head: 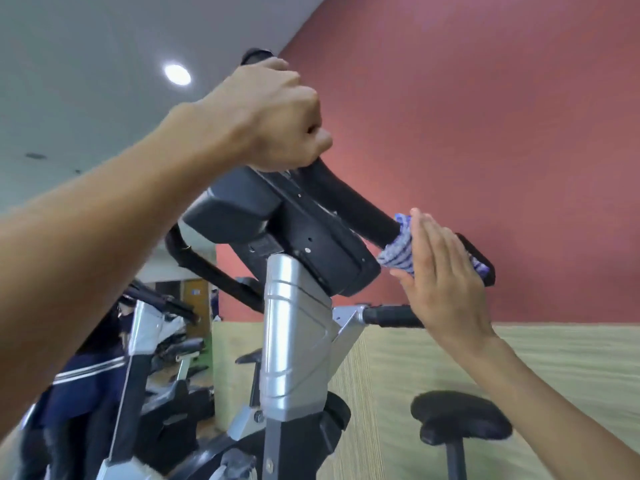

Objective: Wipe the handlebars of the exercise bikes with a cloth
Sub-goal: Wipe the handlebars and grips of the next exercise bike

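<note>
An exercise bike stands right in front of me, with a black console [277, 220] on a silver post [291, 327]. Its black handlebar [349, 199] curves from the top down to the right. My left hand [273, 116] grips the upper part of that bar, fingers curled round it. A blue-and-white striped cloth [398, 251] is wrapped on the bar's right end. My right hand [443, 271] presses the cloth against the bar with straight fingers. A lower black grip [388, 315] sticks out to the right under my right hand.
The bike's black saddle [460, 417] is at the lower right. More exercise bikes [166, 341] stand to the left, with a person in dark clothes [79, 386] beside them. A red wall [485, 116] over a beige panel lies behind.
</note>
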